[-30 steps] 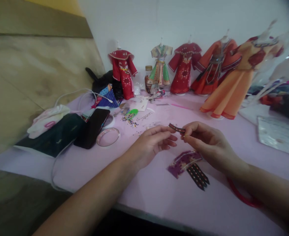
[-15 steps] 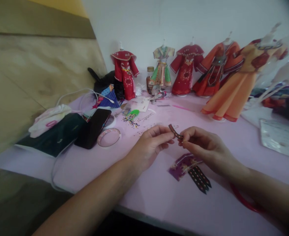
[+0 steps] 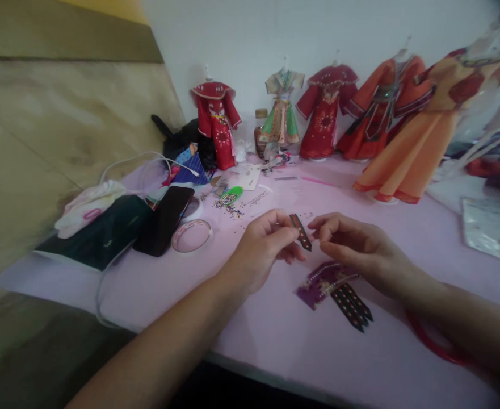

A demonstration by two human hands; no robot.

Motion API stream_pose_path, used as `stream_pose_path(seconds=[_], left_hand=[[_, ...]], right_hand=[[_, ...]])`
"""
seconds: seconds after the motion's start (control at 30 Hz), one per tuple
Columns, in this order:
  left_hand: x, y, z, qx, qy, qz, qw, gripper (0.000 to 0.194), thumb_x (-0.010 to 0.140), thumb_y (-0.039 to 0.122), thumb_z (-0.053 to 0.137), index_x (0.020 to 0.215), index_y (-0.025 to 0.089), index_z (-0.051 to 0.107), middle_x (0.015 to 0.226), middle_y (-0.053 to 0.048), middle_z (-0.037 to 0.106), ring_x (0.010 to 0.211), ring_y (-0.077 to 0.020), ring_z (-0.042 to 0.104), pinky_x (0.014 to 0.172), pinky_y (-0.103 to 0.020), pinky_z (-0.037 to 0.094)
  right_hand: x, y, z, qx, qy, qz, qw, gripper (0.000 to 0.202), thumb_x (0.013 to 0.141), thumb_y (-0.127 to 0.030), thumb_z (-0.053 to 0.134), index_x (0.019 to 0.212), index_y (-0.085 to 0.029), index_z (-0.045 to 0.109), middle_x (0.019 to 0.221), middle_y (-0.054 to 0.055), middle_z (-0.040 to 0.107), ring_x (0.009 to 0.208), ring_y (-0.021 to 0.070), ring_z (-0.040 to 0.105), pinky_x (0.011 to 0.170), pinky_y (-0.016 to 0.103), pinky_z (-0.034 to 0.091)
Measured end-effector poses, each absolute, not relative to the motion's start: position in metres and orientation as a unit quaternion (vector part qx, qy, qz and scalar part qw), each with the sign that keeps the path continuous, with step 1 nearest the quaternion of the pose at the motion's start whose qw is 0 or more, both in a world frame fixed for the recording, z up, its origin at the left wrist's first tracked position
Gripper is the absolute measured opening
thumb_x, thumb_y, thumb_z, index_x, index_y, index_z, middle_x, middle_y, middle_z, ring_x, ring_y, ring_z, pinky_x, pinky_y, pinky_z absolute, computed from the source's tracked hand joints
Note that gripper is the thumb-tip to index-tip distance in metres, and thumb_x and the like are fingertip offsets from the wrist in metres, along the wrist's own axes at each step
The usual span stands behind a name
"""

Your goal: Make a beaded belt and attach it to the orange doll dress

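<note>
Between thumb and fingers, my left hand [image 3: 270,241] pinches a small dark, pointed trim strip [image 3: 301,232] with light dots and a reddish-brown middle. My right hand [image 3: 354,241] is just to the right of the strip, apart from it; its fingers are bent with a gap between thumb and forefinger and nothing visible in them. Below the hands, a purple patterned fabric piece [image 3: 313,289] edged with rows of pearl-like beads lies on the table. Several dark dotted strips [image 3: 352,307] with pointed ends lie against its lower right side, partly overlapped by the fabric.
Miniature dresses on stands line the wall, including a red dress [image 3: 222,128] and an orange dress [image 3: 407,147]. Loose beads spill by a green dish [image 3: 234,195]. Left are a phone [image 3: 164,218], a tape roll [image 3: 191,236] and a cable. A red ring-like object [image 3: 435,343] lies under my right forearm.
My right hand has let go of the strip and moved slightly right. The strip, bent before, now hangs straight from my left hand with its pointed end down. The view has shifted slightly.
</note>
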State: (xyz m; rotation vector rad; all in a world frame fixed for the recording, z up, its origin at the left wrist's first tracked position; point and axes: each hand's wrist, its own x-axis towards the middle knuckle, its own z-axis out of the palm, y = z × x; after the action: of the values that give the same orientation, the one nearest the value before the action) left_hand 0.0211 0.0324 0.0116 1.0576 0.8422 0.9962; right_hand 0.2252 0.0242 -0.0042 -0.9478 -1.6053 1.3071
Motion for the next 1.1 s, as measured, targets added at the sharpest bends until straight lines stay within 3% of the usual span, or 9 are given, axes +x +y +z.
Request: stream_pose_path(seconds=[0.1, 0.4, 0.63, 0.97, 1.1], left_hand=[[0.023, 0.031, 0.012, 0.488, 0.392, 0.416, 0.660, 0.010, 0.083, 0.015, 0.062, 0.079, 0.016, 0.054, 0.075, -0.001, 0.072, 0.058, -0.0099, 0.069, 0.053, -0.019, 0.047], [0.030, 0.034, 0.007, 0.531, 0.409, 0.382, 0.636, 0.010, 0.086, 0.005, 0.059, 0.085, 0.014, 0.061, 0.065, 0.003, 0.070, 0.057, -0.0085, 0.071, 0.057, -0.016, 0.056], [0.032, 0.032, 0.009, 0.572, 0.445, 0.346, 0.596, 0.010, 0.087, 0.003, 0.060, 0.084, 0.012, 0.064, 0.065, 0.003, 0.069, 0.056, -0.0071, 0.069, 0.057, -0.016, 0.055], [0.030, 0.031, 0.000, 0.646, 0.433, 0.328, 0.536, 0.008, 0.086, 0.008, 0.061, 0.083, 0.014, 0.065, 0.065, 0.004, 0.067, 0.056, -0.0074, 0.065, 0.056, -0.018, 0.053], [0.031, 0.031, 0.003, 0.630, 0.457, 0.319, 0.541, 0.006, 0.085, 0.010, 0.063, 0.082, 0.014, 0.065, 0.067, 0.005, 0.066, 0.052, -0.0070, 0.066, 0.052, -0.017, 0.052]], right_hand=[[0.232, 0.030, -0.006, -0.381, -0.623, 0.546, 0.412, 0.019, 0.094, -0.038, 0.073, 0.087, -0.022, 0.065, 0.121, 0.005, 0.062, 0.109, 0.0218, 0.060, 0.082, 0.030, 0.049], [0.233, 0.031, -0.002, -0.363, -0.605, 0.595, 0.385, 0.015, 0.094, -0.030, 0.072, 0.086, -0.021, 0.063, 0.111, 0.002, 0.062, 0.091, 0.0150, 0.059, 0.069, 0.024, 0.046], [0.231, 0.031, 0.000, -0.382, -0.603, 0.601, 0.361, 0.012, 0.088, -0.026, 0.072, 0.084, -0.020, 0.062, 0.103, 0.004, 0.061, 0.083, 0.0157, 0.062, 0.063, 0.025, 0.048], [0.229, 0.028, 0.002, -0.396, -0.681, 0.494, 0.368, 0.006, 0.086, -0.021, 0.069, 0.082, -0.019, 0.065, 0.103, 0.005, 0.065, 0.085, 0.0164, 0.066, 0.070, 0.028, 0.054], [0.232, 0.032, 0.001, -0.400, -0.675, 0.482, 0.390, 0.010, 0.086, -0.022, 0.070, 0.079, -0.019, 0.065, 0.103, 0.003, 0.065, 0.077, 0.0122, 0.063, 0.067, 0.026, 0.051]])
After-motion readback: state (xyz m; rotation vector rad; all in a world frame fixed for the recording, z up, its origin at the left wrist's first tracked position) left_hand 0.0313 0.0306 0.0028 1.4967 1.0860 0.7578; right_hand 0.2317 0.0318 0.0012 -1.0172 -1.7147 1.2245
